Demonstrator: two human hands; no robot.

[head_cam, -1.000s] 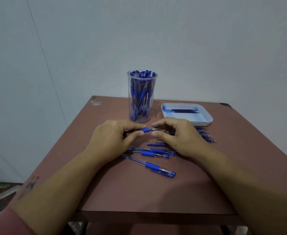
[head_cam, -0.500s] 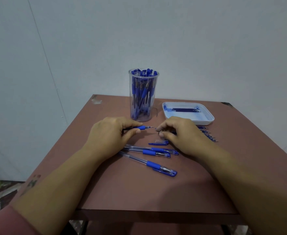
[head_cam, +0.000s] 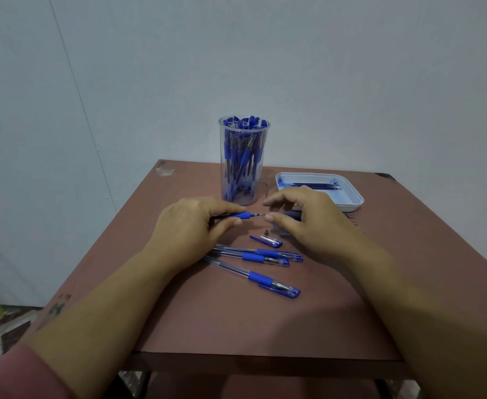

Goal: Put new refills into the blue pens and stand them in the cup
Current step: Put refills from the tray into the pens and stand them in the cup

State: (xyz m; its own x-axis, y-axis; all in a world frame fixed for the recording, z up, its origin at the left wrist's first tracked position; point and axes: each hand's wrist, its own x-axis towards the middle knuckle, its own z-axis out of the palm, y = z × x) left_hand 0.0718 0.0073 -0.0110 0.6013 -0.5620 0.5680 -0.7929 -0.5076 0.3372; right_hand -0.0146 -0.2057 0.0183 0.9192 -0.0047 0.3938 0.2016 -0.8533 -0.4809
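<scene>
My left hand (head_cam: 190, 226) grips a blue pen (head_cam: 242, 216) by its rubber grip, level above the table, with the bare refill tip pointing right. My right hand (head_cam: 308, 223) hovers at that tip, thumb and forefinger apart and nothing between them. The pen's small metal nose cone (head_cam: 265, 232) stands on the table beside its loose blue cap (head_cam: 266, 241). Three capped blue pens (head_cam: 253, 256) lie in front of my hands. The clear cup (head_cam: 243, 159), behind my hands, is full of several blue pens.
A white tray (head_cam: 351, 203) at the back right holds a few dark refills (head_cam: 314, 184). More refill ends (head_cam: 351, 218) peek out right of my right hand. The brown table (head_cam: 236, 321) ends at a front edge close to me; a wall stands behind.
My right hand took the metal nose cone off the pen, set it down beside the cap and came back up to the bare refill tip. The left hand kept its hold.
</scene>
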